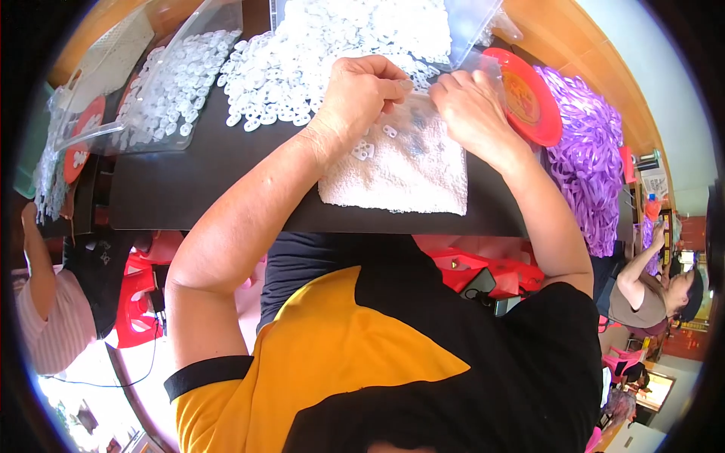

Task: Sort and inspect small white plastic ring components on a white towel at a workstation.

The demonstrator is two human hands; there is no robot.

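My left hand (pixel 364 92) is closed in a pinch above the far edge of a folded white towel (pixel 423 181). Whatever lies between thumb and forefinger is too small to name. Just to its right, my right hand (pixel 474 109) has its fingers curled together, and their contents are hidden. Clear plastic film (pixel 483 69) shows beside that hand. A few small white plastic pieces with holes (pixel 364 151) rest on the towel below my left hand. Beyond both hands spreads a large heap of similar white oval pieces (pixel 272 79).
On the right are a red plate (pixel 555 124) and a pile of shiny purple strips (pixel 581 166). A clear plastic bin (pixel 185 142) of white pieces stands left on the dark table (pixel 204 181). People sit at left (pixel 57 317) and right (pixel 642 294).
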